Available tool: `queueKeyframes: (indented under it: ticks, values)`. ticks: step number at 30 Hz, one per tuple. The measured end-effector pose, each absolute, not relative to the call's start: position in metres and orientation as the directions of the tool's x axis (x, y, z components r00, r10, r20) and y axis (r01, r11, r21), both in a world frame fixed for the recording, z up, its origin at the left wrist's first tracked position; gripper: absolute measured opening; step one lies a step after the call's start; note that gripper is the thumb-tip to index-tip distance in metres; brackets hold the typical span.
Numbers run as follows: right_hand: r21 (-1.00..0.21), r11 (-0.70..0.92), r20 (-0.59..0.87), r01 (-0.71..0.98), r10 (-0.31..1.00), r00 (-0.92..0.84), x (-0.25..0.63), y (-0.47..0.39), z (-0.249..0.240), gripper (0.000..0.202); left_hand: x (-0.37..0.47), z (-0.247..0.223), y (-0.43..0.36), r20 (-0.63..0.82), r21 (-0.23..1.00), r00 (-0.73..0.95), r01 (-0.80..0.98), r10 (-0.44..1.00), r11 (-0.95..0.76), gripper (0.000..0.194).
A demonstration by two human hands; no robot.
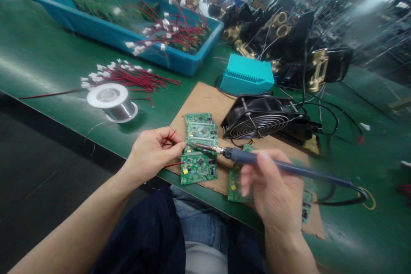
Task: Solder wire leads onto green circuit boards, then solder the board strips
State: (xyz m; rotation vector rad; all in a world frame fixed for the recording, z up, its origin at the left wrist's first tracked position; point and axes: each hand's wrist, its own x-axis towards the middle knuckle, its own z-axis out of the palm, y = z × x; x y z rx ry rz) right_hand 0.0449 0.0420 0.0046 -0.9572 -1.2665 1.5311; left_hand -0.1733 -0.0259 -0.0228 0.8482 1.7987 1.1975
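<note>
My right hand point(278, 184) grips a soldering iron point(244, 156) with a dark blue handle. Its metal tip points left and reaches the edge of the green circuit boards point(199, 167), close to my left fingertips. My left hand point(157, 152) pinches a thin red and black wire point(169, 138) at the boards' left side. The boards overlap in a column on a piece of cardboard point(199, 98). Another red wire point(173, 165) runs to the lowest board. More boards point(236, 186) lie partly hidden behind my right hand.
A solder spool point(120, 109) stands left, before a pile of red wires with white connectors point(128, 75). Behind is a blue tray point(128, 38) of boards and wires. A black fan point(260, 122), a teal box point(247, 74) and brass-fitted black parts point(317, 68) stand at the right.
</note>
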Motion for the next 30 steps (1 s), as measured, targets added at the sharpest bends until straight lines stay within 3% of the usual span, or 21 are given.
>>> queueKeyframes:
  ticks: [30]
  values:
    - [-0.986,-0.096,-0.051,-0.133,0.949,-0.311,0.0416,0.0415,0.0062,0.026,-0.1726,-0.0226,-0.0270,-0.233,0.933,-0.483,0.135,0.844,0.334,0.027]
